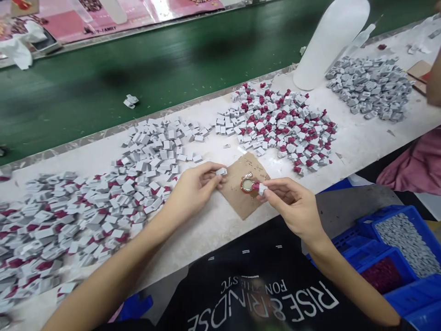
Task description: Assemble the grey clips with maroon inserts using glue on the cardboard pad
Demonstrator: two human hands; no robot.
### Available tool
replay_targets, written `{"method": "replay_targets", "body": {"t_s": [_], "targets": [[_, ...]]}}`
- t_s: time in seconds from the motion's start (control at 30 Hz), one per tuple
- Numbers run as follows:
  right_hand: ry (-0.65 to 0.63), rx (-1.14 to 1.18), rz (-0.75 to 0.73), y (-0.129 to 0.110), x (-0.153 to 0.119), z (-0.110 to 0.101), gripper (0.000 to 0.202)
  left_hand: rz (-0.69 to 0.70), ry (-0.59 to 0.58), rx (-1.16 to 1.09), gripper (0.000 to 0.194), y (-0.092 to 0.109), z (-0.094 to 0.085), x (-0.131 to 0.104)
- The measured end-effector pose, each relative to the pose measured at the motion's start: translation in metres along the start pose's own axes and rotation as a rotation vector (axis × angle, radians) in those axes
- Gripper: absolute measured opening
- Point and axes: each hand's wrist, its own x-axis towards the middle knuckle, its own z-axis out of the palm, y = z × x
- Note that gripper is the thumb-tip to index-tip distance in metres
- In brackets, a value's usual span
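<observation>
Between the thumb and fingers of my left hand [195, 188] is a small grey plastic block [221, 171]. My right hand [294, 204] pinches a grey and maroon plastic piece [262, 188], its maroon end pointing left. That end touches or hovers at the rim of a small round dish [247, 185] of pale content; contact is unclear. Under the dish lies a brown cardboard square [243, 209] with shiny spots on it. Just beyond it spreads a pile of grey and maroon pieces [279, 122]. Left of my left hand are loose grey blocks [155, 147].
More grey and maroon pieces [86, 216] cover the table's left side. A white upright panel [317, 46] and a grey heap [372, 87] stand far right. Behind runs a green belt [172, 59]. Blue bins [409, 216] sit below right. Another person's arm [434, 82] shows at the right edge.
</observation>
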Motion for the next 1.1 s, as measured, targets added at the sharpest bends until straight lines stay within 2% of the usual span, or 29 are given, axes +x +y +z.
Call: {"method": "replay_targets", "body": {"t_s": [0.1,0.23,0.43,0.6,0.73,0.97,1.1], "targets": [[0.046,-0.087,-0.03,0.002,-0.003,0.001,0.011,0.176,0.12,0.318,0.02,-0.003,0.005,-0.002],[0.095,-0.193,-0.084,-0.001,-0.005,0.003,0.003,0.271,0.115,0.457,0.024,-0.009,0.013,-0.002],[0.056,-0.207,-0.222,-0.002,-0.004,0.006,0.012,0.263,0.089,0.46,0.019,-0.011,0.013,-0.001],[-0.003,-0.268,-0.239,0.0,-0.001,0.007,0.013,0.249,0.082,0.487,0.02,-0.01,0.013,0.001],[-0.002,-0.295,-0.248,0.001,-0.001,0.006,0.012,0.247,0.08,0.495,0.019,-0.011,0.013,0.002],[0.047,-0.196,-0.161,-0.007,-0.002,0.008,0.004,0.23,0.084,0.45,0.012,-0.007,0.012,0.003],[0.149,-0.08,-0.103,-0.013,0.009,0.003,0.007,0.172,0.056,0.21,0.011,0.008,0.008,0.003]]}}
